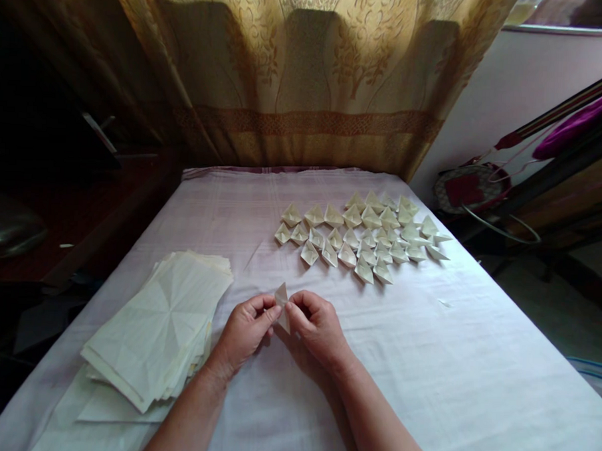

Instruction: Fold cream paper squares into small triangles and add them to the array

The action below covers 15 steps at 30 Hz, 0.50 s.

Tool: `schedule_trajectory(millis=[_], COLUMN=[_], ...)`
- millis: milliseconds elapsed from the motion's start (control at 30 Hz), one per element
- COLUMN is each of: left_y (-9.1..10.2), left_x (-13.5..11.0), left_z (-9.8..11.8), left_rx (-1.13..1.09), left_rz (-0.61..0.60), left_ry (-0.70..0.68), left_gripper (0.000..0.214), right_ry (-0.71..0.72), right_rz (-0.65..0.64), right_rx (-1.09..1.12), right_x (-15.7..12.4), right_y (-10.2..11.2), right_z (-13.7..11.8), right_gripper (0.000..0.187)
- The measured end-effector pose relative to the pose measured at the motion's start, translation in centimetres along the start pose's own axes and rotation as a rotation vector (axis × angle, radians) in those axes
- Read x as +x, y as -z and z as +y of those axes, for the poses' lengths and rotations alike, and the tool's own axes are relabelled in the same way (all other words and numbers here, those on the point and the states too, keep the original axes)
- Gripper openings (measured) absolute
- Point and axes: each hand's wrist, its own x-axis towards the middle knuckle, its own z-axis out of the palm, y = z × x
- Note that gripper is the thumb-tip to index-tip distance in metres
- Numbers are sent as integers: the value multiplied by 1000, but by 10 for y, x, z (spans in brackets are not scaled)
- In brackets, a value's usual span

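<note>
Between both hands is a small folded paper piece (282,295), pale, with a pointed tip facing up. My left hand (248,329) pinches its left side between thumb and fingers. On the other side, the thumb and bent fingers of my right hand (319,326) grip its right edge. The fingers cover much of the folded piece. Beyond the hands, to the right, several folded paper boats (352,216) stand in loose rows. A stack of creased paper sheets (162,312) lies left of my left hand.
The table (414,377) has a pale checked cloth. A tiny paper scrap (444,303) lies on its right part. Behind hangs a gold patterned curtain (307,73). A round patterned bag (469,186) is beyond the right edge, and a dark red surface (56,221) is at the left.
</note>
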Motion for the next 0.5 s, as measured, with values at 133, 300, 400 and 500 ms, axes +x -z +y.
schedule_trajectory(millis=[133, 300, 400, 500], left_y=[-4, -6, -5, -5], left_x=[1, 2, 1, 1], left_z=[-5, -7, -5, -5], left_rx=[21, 82, 114, 204], left_rz=[49, 90, 42, -11], left_ry=[-19, -51, -67, -131], left_gripper=[41, 42, 39, 34], right_ry=[-4, -8, 1, 37], right_rz=[63, 6, -56, -90], right_rx=[-39, 16, 67, 95], right_x=[0, 0, 1, 2], right_y=[-4, -1, 6, 11], right_z=[3, 2, -1, 0], right_gripper=[23, 25, 18, 18])
